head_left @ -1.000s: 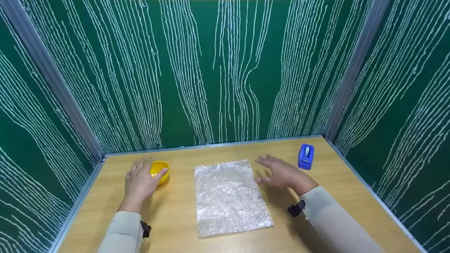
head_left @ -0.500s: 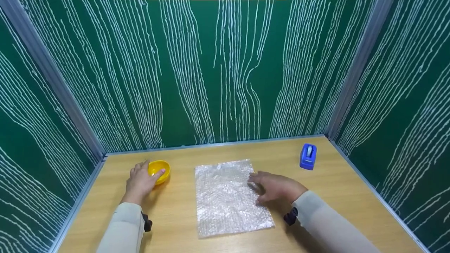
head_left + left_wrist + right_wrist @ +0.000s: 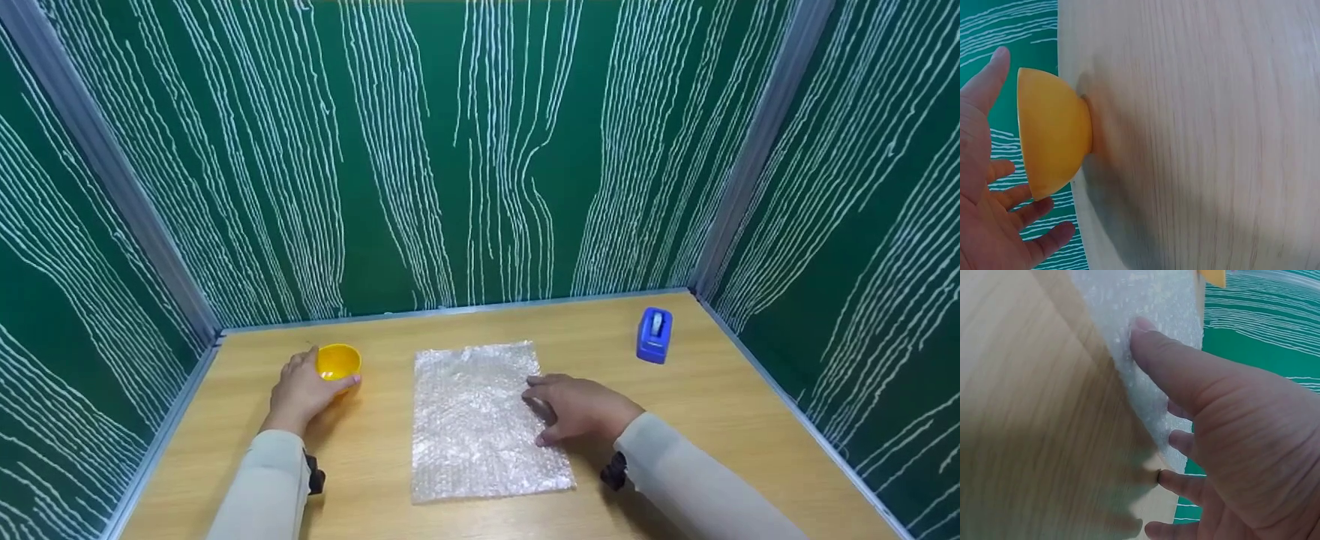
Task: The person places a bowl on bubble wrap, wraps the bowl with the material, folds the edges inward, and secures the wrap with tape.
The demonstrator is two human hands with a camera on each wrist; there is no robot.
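A small yellow bowl (image 3: 339, 361) stands upright on the table at the left. My left hand (image 3: 301, 391) is at its near left side, thumb and fingers spread about the rim. In the left wrist view, the thumb is apart from the bowl (image 3: 1053, 135); whether a fingertip touches it I cannot tell. A rectangular sheet of bubble wrap (image 3: 480, 427) lies flat in the middle. Over its right edge hovers or rests my right hand (image 3: 583, 409), fingers loosely bent, nothing held. The right wrist view has the thumb above the bubble wrap (image 3: 1154, 399).
A blue tape dispenser (image 3: 654, 337) stands at the back right of the wooden table (image 3: 382, 480). Green walls (image 3: 517, 187) with white wavy lines enclose the back and both sides. Each wrist carries a small black device.
My right hand has moved left and nearer to me, onto the right edge of the bubble wrap. The left hand has shifted slightly beside the bowl, its thumb now lower at the rim.
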